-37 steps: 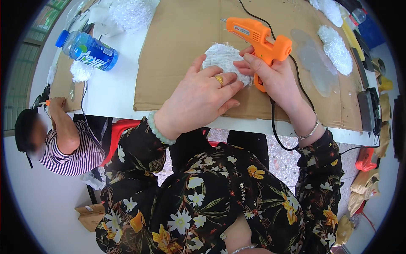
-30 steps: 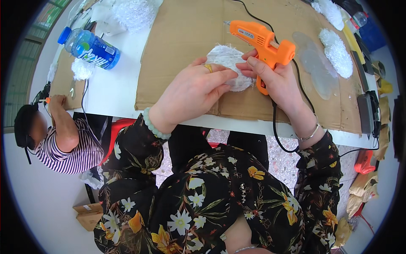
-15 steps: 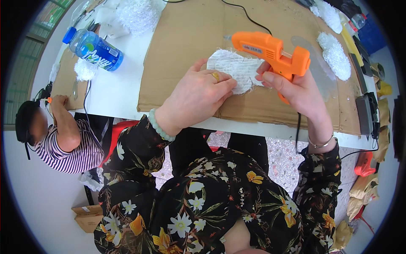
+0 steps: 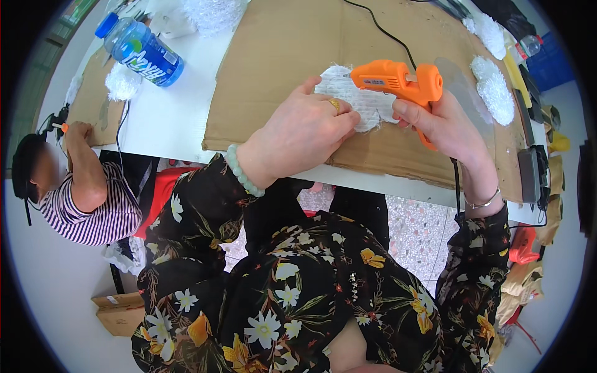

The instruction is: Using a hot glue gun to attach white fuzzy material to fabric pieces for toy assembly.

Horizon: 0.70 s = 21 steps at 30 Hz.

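My left hand [image 4: 305, 133] presses flat on a white fluffy fabric piece [image 4: 367, 105] that lies on a brown cardboard sheet [image 4: 280, 56]. A ring sits on one finger and a pale bead bracelet on the wrist. My right hand [image 4: 444, 124] grips an orange glue gun [image 4: 398, 81], its nozzle pointing left just above the white piece, close to my left fingertips. The gun's black cord [image 4: 379, 28] runs away across the cardboard.
A blue-capped plastic bottle [image 4: 140, 50] lies at the far left of the white table [image 4: 168, 118]. White fluffy pieces [image 4: 494, 87] and a clear sheet lie at the right. Another person in a striped shirt [image 4: 93, 211] works at the left. Boxes stand on the floor.
My right hand has lifted the glue gun and swung it left, so its nozzle now hangs over the white piece. My left hand stays pressed on the piece.
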Each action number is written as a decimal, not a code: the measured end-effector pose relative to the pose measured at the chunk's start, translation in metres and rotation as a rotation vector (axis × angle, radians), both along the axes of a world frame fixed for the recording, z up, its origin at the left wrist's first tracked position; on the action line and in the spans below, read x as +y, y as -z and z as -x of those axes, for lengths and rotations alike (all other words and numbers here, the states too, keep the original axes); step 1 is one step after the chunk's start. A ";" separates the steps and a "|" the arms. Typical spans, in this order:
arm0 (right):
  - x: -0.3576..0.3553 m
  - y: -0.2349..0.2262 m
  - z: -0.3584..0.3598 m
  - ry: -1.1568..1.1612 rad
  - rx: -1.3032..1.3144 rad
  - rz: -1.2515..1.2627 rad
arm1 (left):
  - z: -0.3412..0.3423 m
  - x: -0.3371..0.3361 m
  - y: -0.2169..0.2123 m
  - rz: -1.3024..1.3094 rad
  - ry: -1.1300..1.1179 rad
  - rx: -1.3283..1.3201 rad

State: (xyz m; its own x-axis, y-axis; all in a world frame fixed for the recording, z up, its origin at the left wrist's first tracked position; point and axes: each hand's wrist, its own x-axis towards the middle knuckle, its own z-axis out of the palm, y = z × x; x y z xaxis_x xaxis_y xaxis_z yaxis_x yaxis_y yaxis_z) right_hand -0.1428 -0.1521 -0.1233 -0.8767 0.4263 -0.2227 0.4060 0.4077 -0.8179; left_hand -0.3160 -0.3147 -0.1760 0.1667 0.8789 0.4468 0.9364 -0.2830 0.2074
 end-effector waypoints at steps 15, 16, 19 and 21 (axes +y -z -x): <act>0.004 0.031 0.014 -0.018 0.050 -0.024 | 0.009 -0.005 0.017 0.033 0.019 0.010; 0.005 0.032 0.014 -0.029 0.053 -0.027 | 0.010 -0.007 0.017 0.033 0.016 0.009; 0.001 0.028 0.017 -0.029 0.031 -0.031 | 0.010 -0.010 0.015 0.124 -0.003 0.058; 0.004 0.026 0.017 -0.045 -0.026 -0.035 | 0.010 -0.010 0.015 0.110 -0.004 0.051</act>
State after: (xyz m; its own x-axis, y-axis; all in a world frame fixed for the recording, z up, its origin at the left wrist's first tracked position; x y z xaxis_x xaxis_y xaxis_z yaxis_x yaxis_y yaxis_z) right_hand -0.1601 -0.1481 -0.1496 -0.8895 0.3943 -0.2311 0.4072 0.4544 -0.7923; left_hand -0.3260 -0.3249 -0.1909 0.1834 0.9228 0.3387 0.9474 -0.2578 0.1895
